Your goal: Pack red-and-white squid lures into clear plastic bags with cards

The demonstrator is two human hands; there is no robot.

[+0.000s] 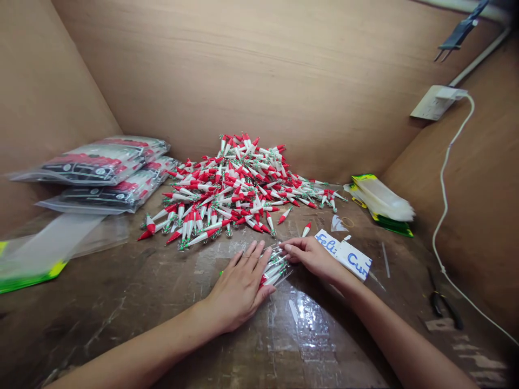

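While left hand (242,285) lies flat on packet (275,269), right hand (311,256) curls alongside.
Forearms (158,339) point toward surface's (166,281) back edge; right grip unclear.

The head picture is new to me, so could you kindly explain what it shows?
No machine here: one camera worn on a person's head looks forward and down at their two bare hands. The left hand lies palm down over a clear plastic packet of red, white and green pieces; the right hand is at its edge, gripping or not I cannot tell. Beyond, on the brown tabletop, sits a heap of red-and-white spindle-shaped pieces. Filled clear plastic bags are stacked left; black-handled pliers lie right.
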